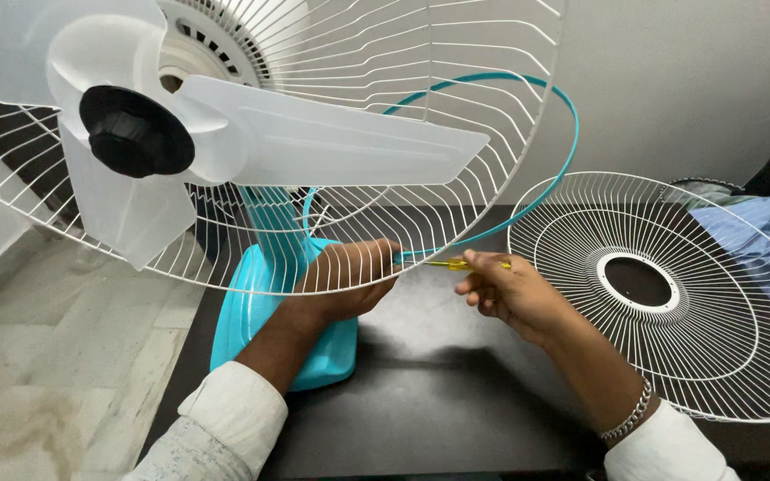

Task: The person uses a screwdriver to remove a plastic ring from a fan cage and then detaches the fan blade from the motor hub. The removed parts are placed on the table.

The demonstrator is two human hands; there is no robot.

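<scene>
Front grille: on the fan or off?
Off. The front grille lies flat on the black table, apart from the fan; the blades are bare.

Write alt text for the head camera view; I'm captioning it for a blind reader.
A person's left hand grips the lower rim of a fan's white rear grille while the right hand holds a yellow-handled screwdriver at the teal rim band. The detached front grille lies on the dark table to the right.

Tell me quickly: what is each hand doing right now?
Left hand: closed on the teal ring at the fan guard's rim.
Right hand: closed, holding a yellow screwdriver.
</scene>
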